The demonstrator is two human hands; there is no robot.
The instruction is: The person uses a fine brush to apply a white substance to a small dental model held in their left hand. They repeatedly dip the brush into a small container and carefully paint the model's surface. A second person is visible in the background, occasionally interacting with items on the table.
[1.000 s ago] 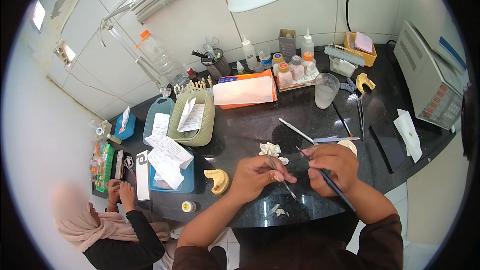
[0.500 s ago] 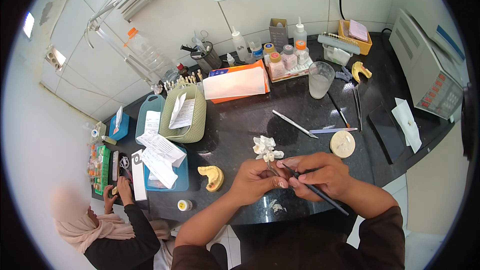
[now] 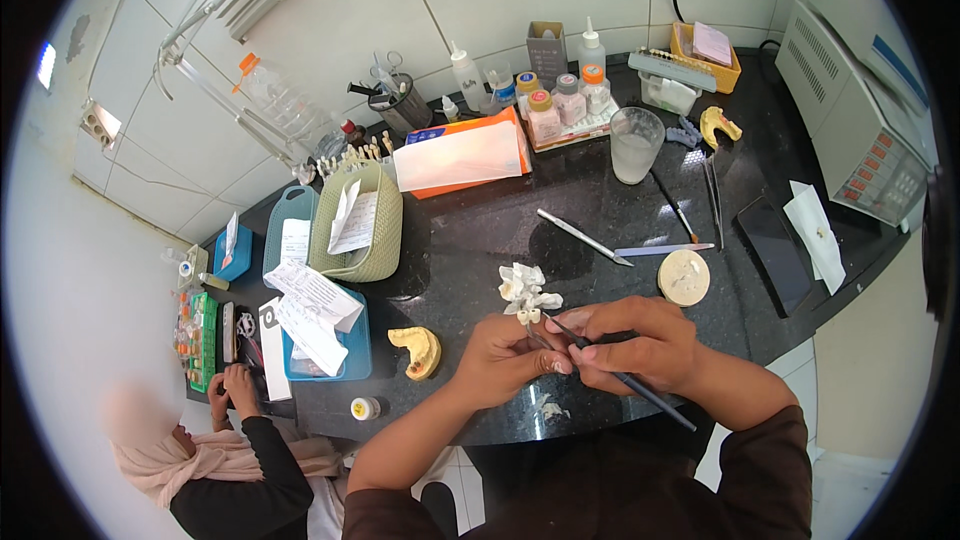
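My left hand (image 3: pixel 495 365) is closed in a pinch over the near edge of the counter. At its fingertips is a small pair of white tooth crowns (image 3: pixel 529 317), with a thin metal piece beside them, mostly hidden by the fingers. My right hand (image 3: pixel 645 345) grips a slim dark-handled tool (image 3: pixel 655 405) like a pen, its tip close to the crowns; I cannot tell whether it touches. Crumpled white tissue (image 3: pixel 524 285) lies just beyond both hands. White scraps (image 3: pixel 552 409) sit on the counter below them.
A yellow dental model (image 3: pixel 415 352) and small jar (image 3: pixel 366 408) lie left. A craft knife (image 3: pixel 585 237), round cream disc (image 3: pixel 684 277), cloudy cup (image 3: pixel 635 148), tweezers (image 3: pixel 714 205) and phone (image 3: pixel 773 255) lie beyond and right. Baskets (image 3: pixel 365 235) stand left, near another person (image 3: pixel 235 460).
My hands keep nearly the same pose, the tool's tip still near the crowns. The view has shifted slightly. The other person's hands have come together.
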